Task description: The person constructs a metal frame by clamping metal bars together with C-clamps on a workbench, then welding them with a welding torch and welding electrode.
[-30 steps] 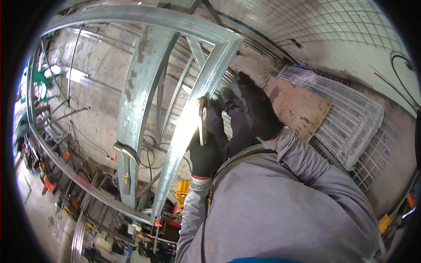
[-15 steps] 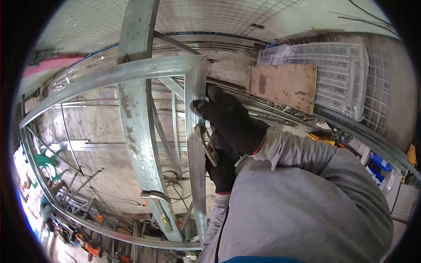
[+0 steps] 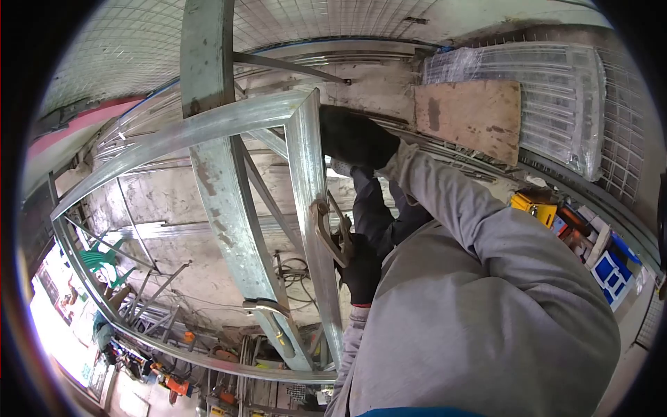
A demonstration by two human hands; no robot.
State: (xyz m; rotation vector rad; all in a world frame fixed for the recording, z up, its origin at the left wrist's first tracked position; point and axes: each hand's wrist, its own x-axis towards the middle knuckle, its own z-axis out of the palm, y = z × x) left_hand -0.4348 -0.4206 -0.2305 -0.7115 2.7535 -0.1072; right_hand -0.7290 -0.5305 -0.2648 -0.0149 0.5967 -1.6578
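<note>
A mitred metal tube frame (image 3: 306,167) rests across a wide metal beam (image 3: 240,229). My left hand (image 3: 363,271), in a black glove, is closed around a metal clamp (image 3: 326,233) on the side tube, below the corner. Beside the top of that same tube, near the mitred corner, is my right hand (image 3: 358,137), also gloved in black. Its fingers meet the tube's edge and are hidden, so their grip does not show. A second clamp (image 3: 267,309) sits on the lower part of the wide beam.
A brown board (image 3: 469,118) leans against plastic-wrapped wire panels (image 3: 549,104). At right lie a yellow case (image 3: 533,207) and a blue-and-white box (image 3: 613,274). Metal rods line the wall, a cable (image 3: 295,278) lies on the floor, and a green chair (image 3: 101,260) stands at left.
My right hand has moved up the tube from beside the clamp to near the corner. My left hand stays on the clamp. The view has shifted, showing my legs.
</note>
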